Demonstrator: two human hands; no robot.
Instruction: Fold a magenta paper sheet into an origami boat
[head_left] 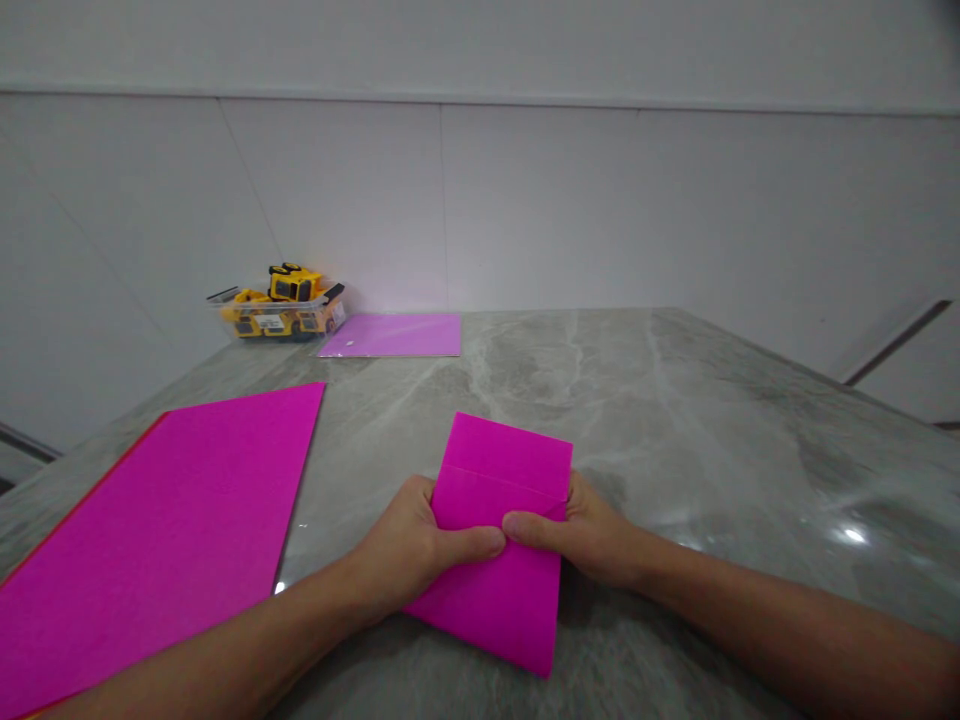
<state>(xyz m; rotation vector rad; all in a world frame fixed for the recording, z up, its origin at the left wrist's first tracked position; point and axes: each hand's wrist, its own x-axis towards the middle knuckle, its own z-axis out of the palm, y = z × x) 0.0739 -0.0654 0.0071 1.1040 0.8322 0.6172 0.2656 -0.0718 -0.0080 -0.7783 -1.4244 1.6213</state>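
A folded piece of bright pink paper (495, 610) is held above the table in front of me, with a crease line running across its upper part. My left hand (420, 540) grips its left edge, the thumb lying across the front face. On the right edge, my right hand (589, 525) grips it too, its thumb pointing inward so both thumb tips almost meet at the middle. The fingers of both hands are hidden behind the paper. To the left lies a stack of large pink sheets (187, 510) with a thin red edge along its left side.
A clear plastic box (281, 322) with yellow toy vehicles (296, 285) stands at the far left of the grey marbled table (720, 480). Beside it lies a flat lilac pack (401, 335) in shiny wrapping. A pale wall (547, 200) rises behind the table.
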